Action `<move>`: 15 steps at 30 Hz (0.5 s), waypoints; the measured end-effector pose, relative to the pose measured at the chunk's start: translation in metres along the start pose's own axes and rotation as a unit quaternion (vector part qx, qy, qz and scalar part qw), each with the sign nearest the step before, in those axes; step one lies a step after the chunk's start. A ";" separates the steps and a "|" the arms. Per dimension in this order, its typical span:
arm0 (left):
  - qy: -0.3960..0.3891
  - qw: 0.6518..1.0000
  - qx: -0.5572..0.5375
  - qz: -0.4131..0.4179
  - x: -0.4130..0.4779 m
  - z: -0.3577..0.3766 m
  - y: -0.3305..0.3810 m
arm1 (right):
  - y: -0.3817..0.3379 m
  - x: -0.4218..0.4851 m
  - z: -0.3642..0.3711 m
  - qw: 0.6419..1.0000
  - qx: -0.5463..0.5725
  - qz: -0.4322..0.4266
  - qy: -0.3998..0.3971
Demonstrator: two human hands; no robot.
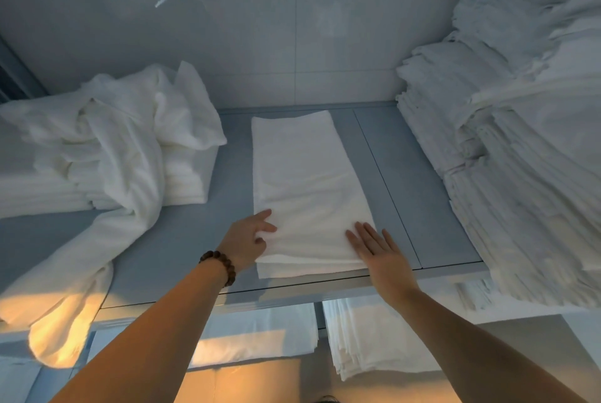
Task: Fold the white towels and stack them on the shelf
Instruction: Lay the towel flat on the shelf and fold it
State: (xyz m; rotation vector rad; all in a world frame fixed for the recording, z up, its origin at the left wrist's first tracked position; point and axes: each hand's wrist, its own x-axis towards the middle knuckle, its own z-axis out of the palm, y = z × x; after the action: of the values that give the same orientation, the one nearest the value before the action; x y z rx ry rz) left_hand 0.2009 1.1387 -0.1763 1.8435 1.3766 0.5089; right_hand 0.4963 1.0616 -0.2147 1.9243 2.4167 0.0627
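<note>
A folded white towel (302, 181) lies lengthwise in the middle of the grey shelf (406, 181), its near end close to the shelf's front edge. My left hand (248, 241), with a bead bracelet on the wrist, touches the towel's near left corner with bent fingers. My right hand (379, 254) lies flat with fingers spread on the towel's near right corner. Neither hand grips the cloth.
A heap of unfolded white towels (107, 149) covers the shelf's left side, one end hanging over the front edge. A tall stack of folded towels (507, 155) fills the right side. More folded towels (367, 334) sit on the shelf below.
</note>
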 end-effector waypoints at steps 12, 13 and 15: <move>0.072 0.986 -0.144 -0.039 0.004 0.025 -0.008 | 0.007 -0.005 -0.002 0.998 0.053 -0.019 -0.040; 0.073 0.985 -0.149 -0.040 0.013 0.023 -0.006 | 0.003 0.006 -0.004 0.998 0.061 -0.009 -0.027; 0.078 0.983 -0.159 -0.051 0.033 0.020 -0.005 | -0.005 0.035 -0.007 0.996 0.082 0.010 -0.019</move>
State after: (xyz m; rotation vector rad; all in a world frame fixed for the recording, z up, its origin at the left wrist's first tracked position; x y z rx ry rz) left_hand 0.2226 1.1637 -0.1967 1.4935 1.3921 0.7845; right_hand 0.4830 1.0944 -0.2082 1.9953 2.4470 -0.1764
